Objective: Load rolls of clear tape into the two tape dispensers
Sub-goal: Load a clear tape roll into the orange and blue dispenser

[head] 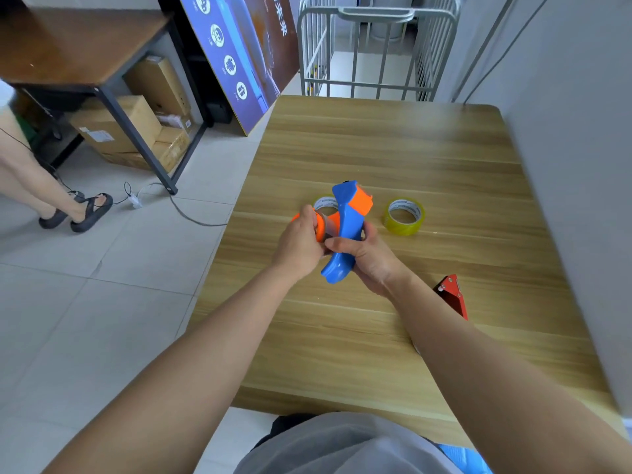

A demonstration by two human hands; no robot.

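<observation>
I hold a blue and orange tape dispenser (347, 213) above the wooden table (393, 148). My right hand (367, 256) grips its blue handle from the right. My left hand (299, 242) grips the orange wheel end on the left side. One roll of clear tape (404, 216) lies flat on the table to the right of the dispenser. A second roll (325, 204) lies behind the dispenser, partly hidden by it. A red tape dispenser (453, 294) lies on the table by my right forearm, which covers part of it.
A grey wall panel (581, 165) borders the table's right edge. A metal cage cart (372, 46) stands past the far edge. On the floor to the left are a cable, a dark desk with cardboard boxes (119, 128), and another person's legs (51, 196).
</observation>
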